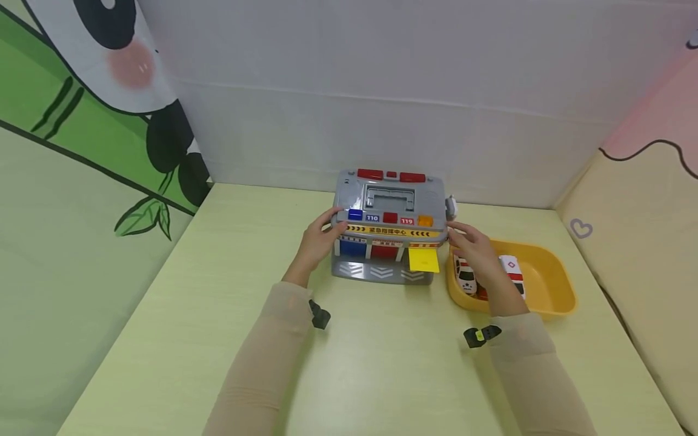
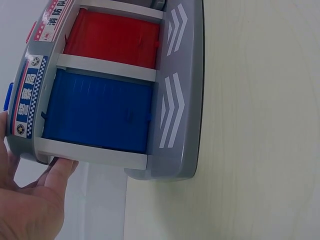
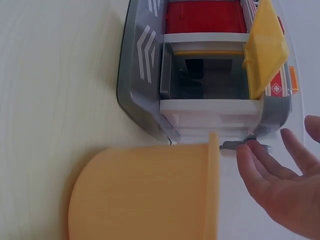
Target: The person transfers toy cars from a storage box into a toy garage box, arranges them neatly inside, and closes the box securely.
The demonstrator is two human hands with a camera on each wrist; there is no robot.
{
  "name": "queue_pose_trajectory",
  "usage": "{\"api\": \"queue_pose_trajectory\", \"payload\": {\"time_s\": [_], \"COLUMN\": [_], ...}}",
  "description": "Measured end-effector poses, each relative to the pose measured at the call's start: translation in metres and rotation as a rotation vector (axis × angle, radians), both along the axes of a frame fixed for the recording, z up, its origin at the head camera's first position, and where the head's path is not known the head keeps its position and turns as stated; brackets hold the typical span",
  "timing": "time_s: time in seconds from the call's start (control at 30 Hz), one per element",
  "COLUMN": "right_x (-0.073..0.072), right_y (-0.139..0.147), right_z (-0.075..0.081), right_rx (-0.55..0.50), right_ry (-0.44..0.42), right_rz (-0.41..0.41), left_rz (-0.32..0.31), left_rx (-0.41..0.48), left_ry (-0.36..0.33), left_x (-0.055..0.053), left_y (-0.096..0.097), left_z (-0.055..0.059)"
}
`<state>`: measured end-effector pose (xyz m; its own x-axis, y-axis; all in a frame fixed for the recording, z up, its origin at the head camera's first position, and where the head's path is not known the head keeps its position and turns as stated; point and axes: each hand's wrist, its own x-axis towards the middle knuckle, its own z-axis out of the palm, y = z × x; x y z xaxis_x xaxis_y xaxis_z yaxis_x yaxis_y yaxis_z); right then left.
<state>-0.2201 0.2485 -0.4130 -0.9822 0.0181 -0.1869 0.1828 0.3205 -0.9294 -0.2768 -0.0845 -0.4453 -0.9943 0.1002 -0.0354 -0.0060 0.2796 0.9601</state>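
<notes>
A grey toy emergency station (image 1: pixel 388 231) stands on the table against the back wall, with a folded handle (image 1: pixel 390 197) on its roof. Its blue door (image 2: pixel 100 110) and red door (image 2: pixel 112 39) are down, while the yellow door (image 3: pixel 267 50) is swung up and out, exposing a dark bay. My left hand (image 1: pixel 316 242) grips the roof's front left corner, fingers curled under the overhang. At the right side, my right hand (image 1: pixel 480 254) has its fingers loosely extended, fingertips right at a small grey lever (image 3: pixel 232 145) below the roof edge.
A yellow tray (image 1: pixel 553 281) sits to the station's right, beneath my right wrist. In it lie a black-and-white toy police car (image 1: pixel 465 275) and a toy ambulance (image 1: pixel 511 269), with something red partly hidden between them. Printed cloth walls border the table (image 1: pixel 382 351).
</notes>
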Motion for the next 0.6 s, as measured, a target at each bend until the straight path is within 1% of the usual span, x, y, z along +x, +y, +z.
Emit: {"api": "queue_pose_trajectory", "payload": {"time_s": [0.23, 0.43, 0.6], "right_x": [0.006, 0.013, 0.018], "right_y": [0.011, 0.020, 0.026], "right_z": [-0.001, 0.001, 0.002], "right_rx": [0.055, 0.096, 0.117], "right_ry": [0.007, 0.024, 0.025], "right_rz": [0.002, 0.011, 0.008], "left_rz": [0.003, 0.007, 0.005], "left_rx": [-0.014, -0.004, -0.002], "left_ry": [0.003, -0.003, 0.006], "left_x": [0.000, 0.002, 0.001], "left_y": [0.001, 0.002, 0.002], "left_z": [0.000, 0.000, -0.001]}}
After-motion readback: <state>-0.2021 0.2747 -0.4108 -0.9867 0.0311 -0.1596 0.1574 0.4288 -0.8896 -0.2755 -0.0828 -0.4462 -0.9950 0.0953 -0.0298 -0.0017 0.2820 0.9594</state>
